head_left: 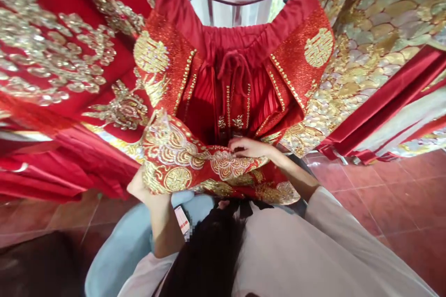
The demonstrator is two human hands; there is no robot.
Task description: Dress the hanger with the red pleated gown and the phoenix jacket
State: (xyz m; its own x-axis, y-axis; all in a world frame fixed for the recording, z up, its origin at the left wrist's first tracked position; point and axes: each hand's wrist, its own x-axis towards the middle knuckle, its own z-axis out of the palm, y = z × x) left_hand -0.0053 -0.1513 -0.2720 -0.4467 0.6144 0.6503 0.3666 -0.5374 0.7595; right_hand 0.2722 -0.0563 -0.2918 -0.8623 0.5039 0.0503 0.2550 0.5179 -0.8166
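Note:
A red skirt (240, 37) with gold embroidery and a gathered waistband hangs in front of me. A drawstring (237, 62) is tied in a bow at its waist. Its heavily embroidered lower panel (181, 148) is lifted toward me, over my lap. My left hand (137, 185) reaches under the left end of this panel, and the cloth hides its fingers. At the panel's upper edge, near the middle, is my right hand (248, 146), its fingers bent and pinched together against the cloth. Whatever lies between those fingertips is too small to make out.
Beaded red garments (45, 37) hang close on the left, and gold sequinned cloth (376, 46) hangs on the right. A phone (181, 219) lies on the light blue seat (114, 250) beside me. Red tiles (393, 195) cover the floor.

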